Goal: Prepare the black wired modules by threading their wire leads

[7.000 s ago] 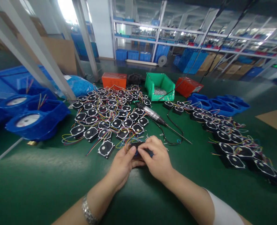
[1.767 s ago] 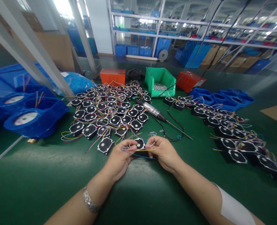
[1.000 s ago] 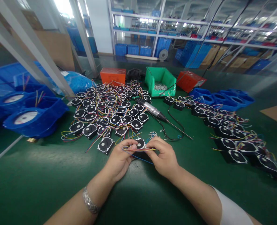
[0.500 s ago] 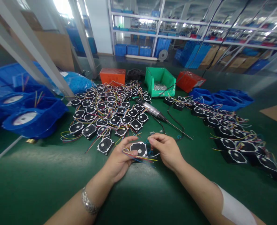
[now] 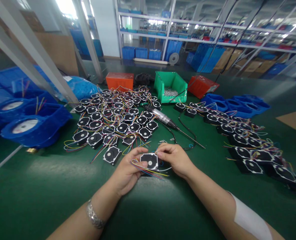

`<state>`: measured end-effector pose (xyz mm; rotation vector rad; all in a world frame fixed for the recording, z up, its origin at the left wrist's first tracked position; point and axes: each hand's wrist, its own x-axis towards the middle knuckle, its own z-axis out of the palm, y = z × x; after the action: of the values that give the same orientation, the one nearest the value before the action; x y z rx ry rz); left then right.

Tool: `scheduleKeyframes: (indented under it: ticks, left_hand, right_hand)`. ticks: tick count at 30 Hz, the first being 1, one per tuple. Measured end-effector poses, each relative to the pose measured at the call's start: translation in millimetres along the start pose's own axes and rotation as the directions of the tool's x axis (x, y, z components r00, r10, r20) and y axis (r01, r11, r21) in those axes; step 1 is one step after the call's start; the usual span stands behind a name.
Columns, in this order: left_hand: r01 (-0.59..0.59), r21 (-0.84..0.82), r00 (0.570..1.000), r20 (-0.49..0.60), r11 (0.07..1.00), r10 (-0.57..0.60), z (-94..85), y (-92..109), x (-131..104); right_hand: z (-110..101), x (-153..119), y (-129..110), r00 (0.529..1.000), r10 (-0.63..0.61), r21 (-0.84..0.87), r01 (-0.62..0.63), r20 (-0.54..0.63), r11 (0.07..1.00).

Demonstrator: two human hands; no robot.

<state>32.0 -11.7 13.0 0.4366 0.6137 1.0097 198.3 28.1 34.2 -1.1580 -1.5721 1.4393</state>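
My left hand (image 5: pixel 129 170) grips a black square module (image 5: pixel 149 161) with white corners and a round centre, its coloured wires (image 5: pixel 154 172) trailing under the thumb to the right. At the module's upper right corner, my right hand (image 5: pixel 174 158) has thumb and index finger pinched together; whatever sits between the tips is too small to name. Small blue rings show beside the module, partly hidden by the right hand. Just beyond the hands lie a few small screws (image 5: pixel 163 141) and an electric screwdriver (image 5: pixel 164 118) with a long thin bit.
Many similar modules (image 5: pixel 122 128) are heaped at the left, and more (image 5: pixel 243 153) stand in rows at the right. Behind are a green bin (image 5: pixel 171 87) of small metal parts and two orange boxes (image 5: pixel 119 81). Blue housings (image 5: pixel 32 126) sit on both sides.
My right hand has moved slightly left, bringing its pinched fingertips to the module's upper corner. The left hand keeps its hold, and the module has shifted very little.
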Motion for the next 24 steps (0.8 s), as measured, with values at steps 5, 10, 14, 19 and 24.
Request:
scheduleKeyframes:
  ticks: [5,10,14,19,24]
  left_hand:
    - [-0.043,0.004,0.999,-0.009,0.999,0.043,-2.2,-1,0]
    - [-0.058,0.028,0.996,-0.071,0.998,0.059,-3.2,2,1]
    - [-0.046,0.070,0.998,-0.045,0.996,0.050,-3.0,2,2]
    - [-0.045,0.167,0.999,-0.011,0.985,0.047,-2.9,-3,1]
    - [-0.063,0.263,0.994,-0.065,0.963,0.083,0.1,-5,3]
  right_hand:
    - [-10,1,-13,0.978,-0.181,-0.315,0.204,0.102,0.927]
    - [-11,1,-10,0.995,-0.066,-0.119,0.058,-0.070,0.991]
    - [-5,0,-7,0.994,0.002,0.050,0.004,-0.109,0.999]
    - [-1,-4,-13,0.991,-0.042,-0.144,0.023,-0.129,0.989]
    - [4,-8,-13,0.996,-0.017,-0.189,0.000,-0.086,0.982]
